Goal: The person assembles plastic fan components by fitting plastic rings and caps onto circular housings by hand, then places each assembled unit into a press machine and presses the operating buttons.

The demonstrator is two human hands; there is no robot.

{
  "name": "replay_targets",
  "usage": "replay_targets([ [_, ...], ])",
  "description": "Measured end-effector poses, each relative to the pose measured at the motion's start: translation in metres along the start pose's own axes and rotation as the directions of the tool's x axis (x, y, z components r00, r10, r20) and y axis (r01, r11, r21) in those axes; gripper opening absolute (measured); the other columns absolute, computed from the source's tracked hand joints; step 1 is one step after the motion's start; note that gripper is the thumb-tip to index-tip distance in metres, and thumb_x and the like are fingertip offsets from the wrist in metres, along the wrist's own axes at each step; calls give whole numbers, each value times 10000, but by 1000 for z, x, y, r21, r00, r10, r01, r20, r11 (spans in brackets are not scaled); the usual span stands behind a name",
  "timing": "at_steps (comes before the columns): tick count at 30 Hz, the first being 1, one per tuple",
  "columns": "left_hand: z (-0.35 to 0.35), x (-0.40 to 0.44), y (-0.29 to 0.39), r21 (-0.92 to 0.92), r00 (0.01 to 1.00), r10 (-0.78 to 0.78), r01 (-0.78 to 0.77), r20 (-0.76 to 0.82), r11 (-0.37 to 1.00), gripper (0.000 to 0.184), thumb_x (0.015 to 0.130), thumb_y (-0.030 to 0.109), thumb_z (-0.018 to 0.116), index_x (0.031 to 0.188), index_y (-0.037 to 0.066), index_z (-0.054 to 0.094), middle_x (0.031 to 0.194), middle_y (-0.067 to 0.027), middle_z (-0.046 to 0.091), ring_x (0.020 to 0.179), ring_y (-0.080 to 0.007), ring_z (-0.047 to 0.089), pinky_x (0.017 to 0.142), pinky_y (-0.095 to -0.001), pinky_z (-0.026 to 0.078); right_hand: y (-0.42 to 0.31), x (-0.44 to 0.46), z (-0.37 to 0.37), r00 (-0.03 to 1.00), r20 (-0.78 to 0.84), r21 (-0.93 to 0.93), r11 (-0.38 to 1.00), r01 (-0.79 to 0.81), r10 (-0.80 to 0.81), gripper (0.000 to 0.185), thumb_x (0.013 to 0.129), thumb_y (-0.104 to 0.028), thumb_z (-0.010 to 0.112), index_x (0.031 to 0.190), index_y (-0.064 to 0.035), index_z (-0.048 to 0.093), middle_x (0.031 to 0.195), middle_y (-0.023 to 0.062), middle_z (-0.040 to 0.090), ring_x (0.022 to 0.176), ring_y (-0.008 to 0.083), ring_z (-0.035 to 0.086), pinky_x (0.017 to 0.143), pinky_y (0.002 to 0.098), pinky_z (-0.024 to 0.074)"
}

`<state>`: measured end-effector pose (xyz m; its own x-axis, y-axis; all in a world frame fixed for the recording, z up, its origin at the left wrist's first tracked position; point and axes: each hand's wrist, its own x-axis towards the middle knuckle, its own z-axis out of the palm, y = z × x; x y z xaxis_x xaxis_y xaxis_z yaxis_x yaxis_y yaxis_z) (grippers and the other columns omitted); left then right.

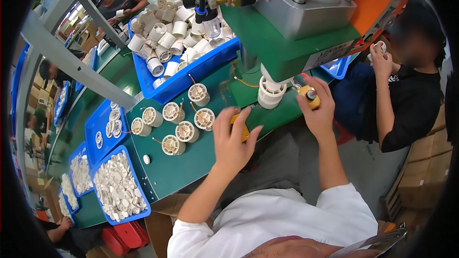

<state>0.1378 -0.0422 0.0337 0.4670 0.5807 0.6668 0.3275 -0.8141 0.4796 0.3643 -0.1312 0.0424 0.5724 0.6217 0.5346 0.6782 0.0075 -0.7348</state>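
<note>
A white round plastic housing (271, 94) stands upright under the white press head (272, 74) of a green machine. An orange wire runs out from its left side. My left hand (233, 143) is at a yellow button box (243, 128) left of the press, fingers stretched and thumb apart. On the other side, my right hand (319, 110) is spread around a second yellow button box (308, 96), whose dark round button shows between thumb and fingers. Whether either hand presses is not clear. Several white housings with wires (185, 131) stand on the green table left of my left hand.
A large blue bin (191, 74) heaped with white cups stands behind the housings. Blue trays (149, 205) of small white parts and rings line the left. A metal post (79, 62) rises there. A co-worker in black (416, 91) sits at right, holding a white part.
</note>
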Motion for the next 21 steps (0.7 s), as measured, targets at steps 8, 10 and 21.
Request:
replay_targets([
  [8, 13, -50, -28, -55, 996, 45, -49, -73, 997, 347, 738, 38, 881, 1040, 33, 709, 1035, -144, 666, 1101, -387, 644, 950, -468, 527, 54, -32, 13, 975, -43, -273, 941, 198, -218, 325, 885, -66, 683, 1209, -47, 692, 1131, 140, 606, 1150, 358, 562, 1016, 447, 449],
  [10, 15, -49, -28, -75, 998, -4, -1, -63, 997, 330, 743, 15, 870, 1029, 35, 708, 1019, -147, 652, 1110, -393, 643, 948, -467, 538, 57, -28, 18, 978, -51, -272, 945, 182, -204, 328, 880, -60, 671, 1207, -58, 700, 1063, 141, 568, 1111, 361, 559, 999, 452, 451],
  [21, 17, -55, -29, -109, 998, -39, 33, -50, 994, 340, 754, 24, 866, 1048, 27, 697, 1206, -187, 581, 1166, -378, 608, 979, -467, 521, 66, -36, 27, 969, -154, -206, 965, 162, -196, 311, 880, -62, 665, 1188, -64, 709, 1194, 151, 542, 1083, 331, 551, 961, 419, 461],
])
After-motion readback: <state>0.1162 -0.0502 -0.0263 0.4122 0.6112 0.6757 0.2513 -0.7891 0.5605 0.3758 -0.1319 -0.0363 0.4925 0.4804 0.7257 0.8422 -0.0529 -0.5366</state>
